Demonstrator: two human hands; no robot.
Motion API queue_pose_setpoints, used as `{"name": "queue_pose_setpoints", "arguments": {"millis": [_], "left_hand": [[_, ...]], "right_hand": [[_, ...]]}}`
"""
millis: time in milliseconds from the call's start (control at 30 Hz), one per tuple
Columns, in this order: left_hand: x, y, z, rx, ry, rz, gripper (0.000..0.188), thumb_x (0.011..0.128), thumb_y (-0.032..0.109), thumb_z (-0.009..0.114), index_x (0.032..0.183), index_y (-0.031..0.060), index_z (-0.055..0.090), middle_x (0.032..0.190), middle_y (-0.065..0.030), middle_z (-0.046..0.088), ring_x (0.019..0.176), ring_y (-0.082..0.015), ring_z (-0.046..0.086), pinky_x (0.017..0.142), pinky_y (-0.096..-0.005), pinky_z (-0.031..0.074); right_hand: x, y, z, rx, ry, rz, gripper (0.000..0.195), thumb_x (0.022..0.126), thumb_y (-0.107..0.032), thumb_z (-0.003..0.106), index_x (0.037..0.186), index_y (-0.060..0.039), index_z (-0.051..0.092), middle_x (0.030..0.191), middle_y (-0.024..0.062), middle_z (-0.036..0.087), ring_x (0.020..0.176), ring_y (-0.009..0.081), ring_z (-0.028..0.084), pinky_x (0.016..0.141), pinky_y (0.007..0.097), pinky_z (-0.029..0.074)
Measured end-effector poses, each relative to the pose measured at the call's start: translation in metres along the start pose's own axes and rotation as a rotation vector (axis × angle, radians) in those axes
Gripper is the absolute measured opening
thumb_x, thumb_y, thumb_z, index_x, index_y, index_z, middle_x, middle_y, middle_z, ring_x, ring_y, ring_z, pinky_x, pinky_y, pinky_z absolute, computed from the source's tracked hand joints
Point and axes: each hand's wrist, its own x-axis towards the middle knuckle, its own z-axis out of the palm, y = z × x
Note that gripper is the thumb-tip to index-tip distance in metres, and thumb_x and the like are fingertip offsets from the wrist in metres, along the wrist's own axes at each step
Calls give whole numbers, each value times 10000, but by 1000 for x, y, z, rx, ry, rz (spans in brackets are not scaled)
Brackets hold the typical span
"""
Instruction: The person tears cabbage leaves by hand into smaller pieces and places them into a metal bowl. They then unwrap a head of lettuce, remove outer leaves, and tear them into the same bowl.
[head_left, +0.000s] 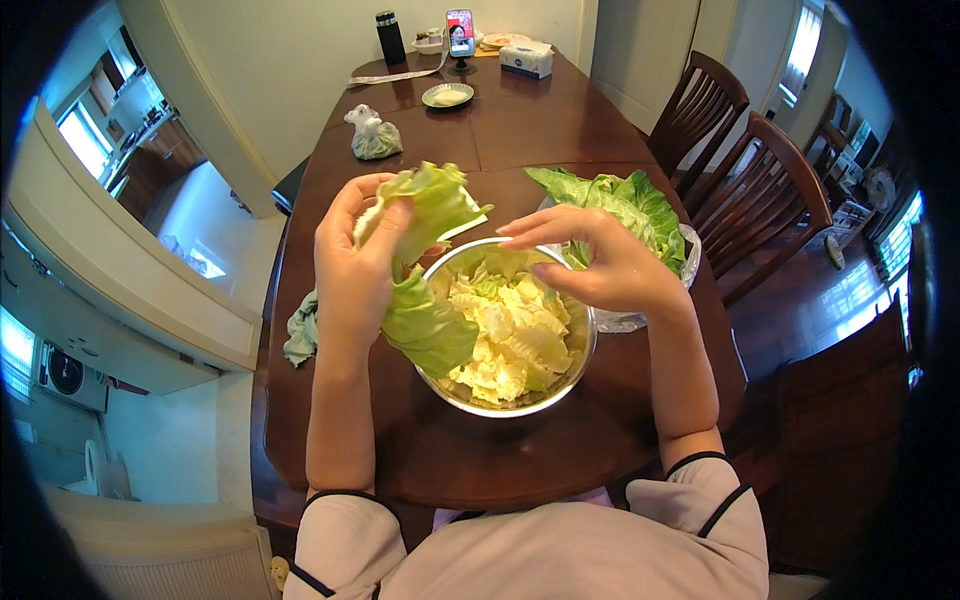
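Note:
My left hand (360, 247) grips a green cabbage leaf (431, 322) between thumb and fingers, its upper part sticking up past the fingertips. The lower part of the leaf hangs over the left rim of a round stainless steel bowl (589, 352). Torn pale yellow leaf pieces (510, 330) fill much of the bowl. Over the bowl's upper right rim hovers my right hand (592, 251), thumb and fingers apart, with nothing between them. Behind it, larger green cabbage leaves (637, 202) lie on a clear plastic bag (691, 255), partly hidden by that hand.
A tied plastic bag of greens (375, 135) and a small plate (448, 96) with something white stand farther up the wooden table (525, 120). At the far end are a phone on a stand (460, 37), a black bottle (390, 37) and a tissue box (526, 60). A cloth (301, 330) lies left; chairs (772, 172) stand right.

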Motion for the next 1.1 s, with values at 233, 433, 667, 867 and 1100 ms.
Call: {"name": "queue_pose_setpoints", "arguments": {"millis": [233,433,667,867,1100], "left_hand": [[-16,-11,11,368,-166,94,124,836,37,704,925,-37,663,827,-47,655,713,-81,619,616,-228,507],[-19,-18,19,392,-153,90,156,793,48,764,901,-43,699,762,-79,679,683,-87,615,609,-238,479],[-18,-22,27,337,-68,167,144,803,49,754,881,-50,685,734,-73,652,625,-81,532,553,-244,426],[-12,-30,24,351,12,217,135,790,40,760,867,-38,681,723,-56,628,593,-88,485,538,-237,393],[-6,-31,13,404,124,353,124,777,36,767,848,-16,679,743,-44,636,581,-94,465,521,-233,356]], "right_hand": [[1,-36,24,1,254,-64,402,741,-108,821,1101,-15,668,1017,107,682,855,168,674,684,302,550],[3,-15,28,-111,404,-112,135,771,-12,756,894,9,706,779,93,678,695,152,653,617,280,504],[9,8,41,693,481,123,79,869,-44,702,911,22,704,822,11,674,729,69,605,664,223,498],[11,15,43,906,659,114,178,906,-152,692,979,11,698,868,47,698,778,96,639,751,258,545],[10,21,31,846,781,131,193,925,-186,658,991,-7,687,892,55,690,812,142,651,814,305,547]]}}
